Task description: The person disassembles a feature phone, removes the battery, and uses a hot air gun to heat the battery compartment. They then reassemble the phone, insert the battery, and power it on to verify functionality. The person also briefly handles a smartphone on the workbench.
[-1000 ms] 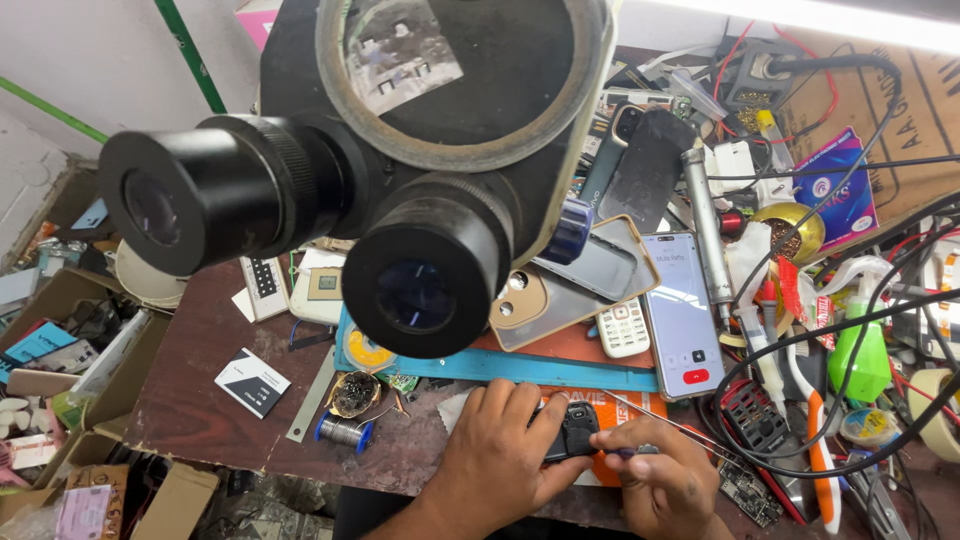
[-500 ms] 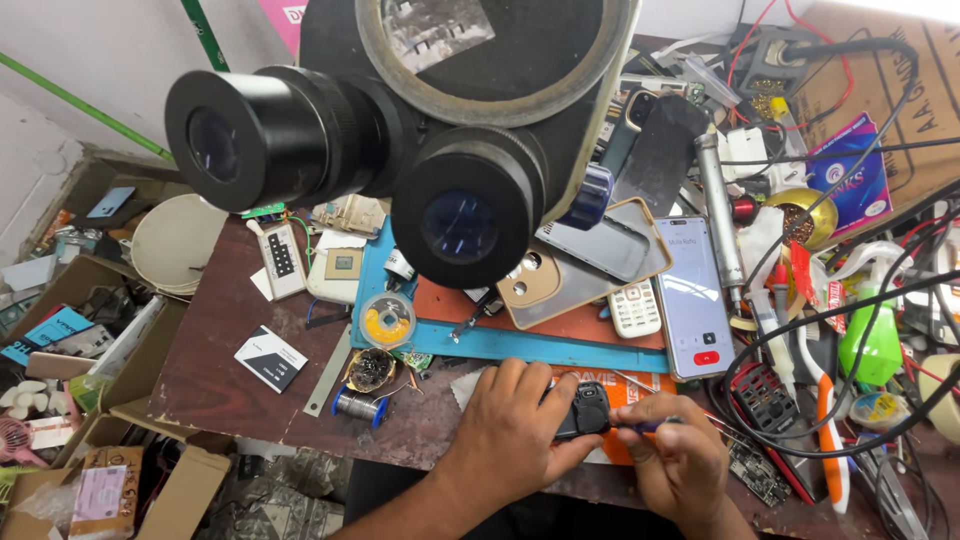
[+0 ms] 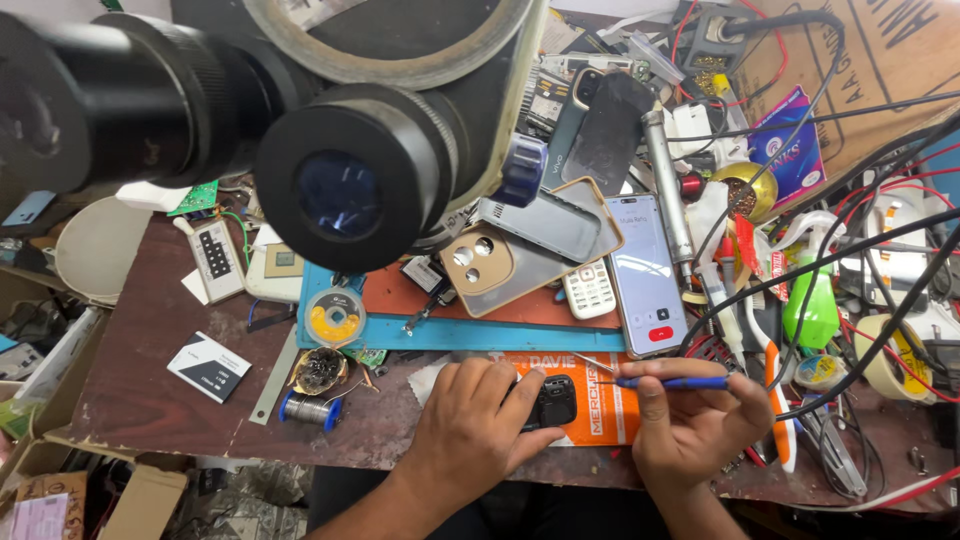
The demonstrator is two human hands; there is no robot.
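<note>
The left hand point(image 3: 470, 425) clamps a small, light, fragile black device point(image 3: 552, 400) by its edges; the right hand point(image 3: 695, 420) pinches a thin blue tool point(image 3: 672, 382).

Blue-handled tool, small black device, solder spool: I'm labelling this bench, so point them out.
blue-handled tool point(image 3: 672, 382), head view, mid handle.
small black device point(image 3: 553, 402), head view, its face.
solder spool point(image 3: 310, 410), head view, wound wire.

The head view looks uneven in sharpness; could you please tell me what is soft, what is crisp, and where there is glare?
Head view: the microscope close to the lens is large and soft; the left hand, right hand and blue tool are crisp; the lit phone looks bright, and the edges bend slightly.
</note>
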